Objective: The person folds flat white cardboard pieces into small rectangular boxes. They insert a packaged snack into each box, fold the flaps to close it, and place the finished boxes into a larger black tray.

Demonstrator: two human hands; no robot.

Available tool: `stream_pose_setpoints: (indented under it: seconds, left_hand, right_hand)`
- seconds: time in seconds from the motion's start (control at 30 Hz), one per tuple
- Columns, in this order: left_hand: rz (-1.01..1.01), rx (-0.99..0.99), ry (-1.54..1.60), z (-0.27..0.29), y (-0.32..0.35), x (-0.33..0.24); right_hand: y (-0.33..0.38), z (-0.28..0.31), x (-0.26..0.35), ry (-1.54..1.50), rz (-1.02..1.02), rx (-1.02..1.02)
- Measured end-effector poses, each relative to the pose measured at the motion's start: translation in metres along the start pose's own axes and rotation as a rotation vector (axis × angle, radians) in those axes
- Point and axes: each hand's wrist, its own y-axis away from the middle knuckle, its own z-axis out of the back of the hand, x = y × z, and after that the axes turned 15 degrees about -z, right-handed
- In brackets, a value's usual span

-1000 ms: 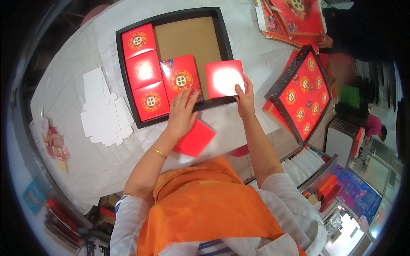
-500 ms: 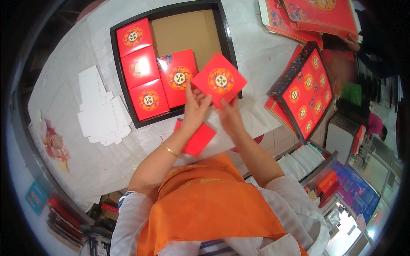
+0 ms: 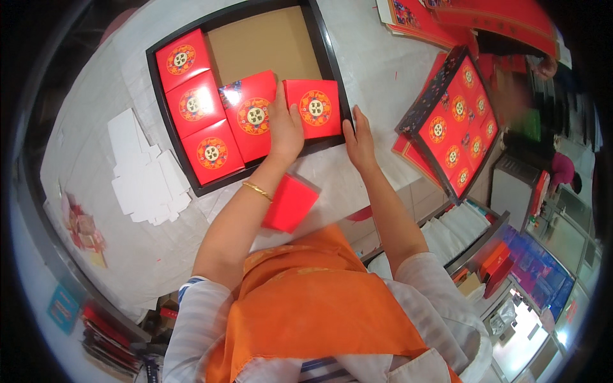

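Observation:
A black tray [image 3: 329,51] with a brown cardboard floor lies on the white table. Three small red boxes with gold round emblems fill its left column [image 3: 195,105]. A fourth red box [image 3: 252,115] lies tilted beside them. A fifth red box [image 3: 314,107] sits at the tray's near right corner. My left hand [image 3: 284,127] rests flat between these two boxes, touching the edge of the fifth. My right hand [image 3: 359,142] presses on the tray's near right rim, fingers apart. A plain red box [image 3: 290,202] lies on the table under my left forearm.
A stack of flat white cardboard pieces [image 3: 143,172] lies left of the tray. A second tray full of red boxes [image 3: 456,127] leans at the right table edge. Red printed sheets [image 3: 460,19] lie at the far right. Shelves and another person [image 3: 562,169] are at right.
The fifth red box, held up in both hands half a second ago, now lies in the tray's near right corner. Both hands have come off it and rest beside it.

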Motion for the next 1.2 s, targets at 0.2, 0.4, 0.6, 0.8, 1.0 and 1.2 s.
stream_pose_setpoints:
  seconds: [0.2,0.4,0.6,0.8,1.0,1.2]
  left_hand:
    - [0.124,0.041,-0.049,-0.010,0.012,-0.009]
    - [-0.031,0.171,-0.382,0.008,0.014,-0.007]
    - [-0.209,0.246,-0.472,0.024,0.013,0.016]
    - [-0.392,0.381,-0.408,0.052,-0.010,0.038]
    - [-0.408,0.461,-0.533,0.052,-0.009,0.041]
    - [-0.401,0.434,-0.554,0.053,-0.001,0.039]
  right_hand:
    - [-0.012,-0.004,0.018,0.017,0.035,0.097]
    - [-0.020,-0.009,0.001,0.023,0.105,0.051]
    - [-0.032,0.013,0.073,0.141,0.516,0.106]
    - [-0.054,-0.013,0.095,0.186,0.628,0.272]
    - [-0.060,-0.027,0.095,0.188,0.606,0.283]
    - [-0.057,-0.025,0.101,0.202,0.591,0.254]
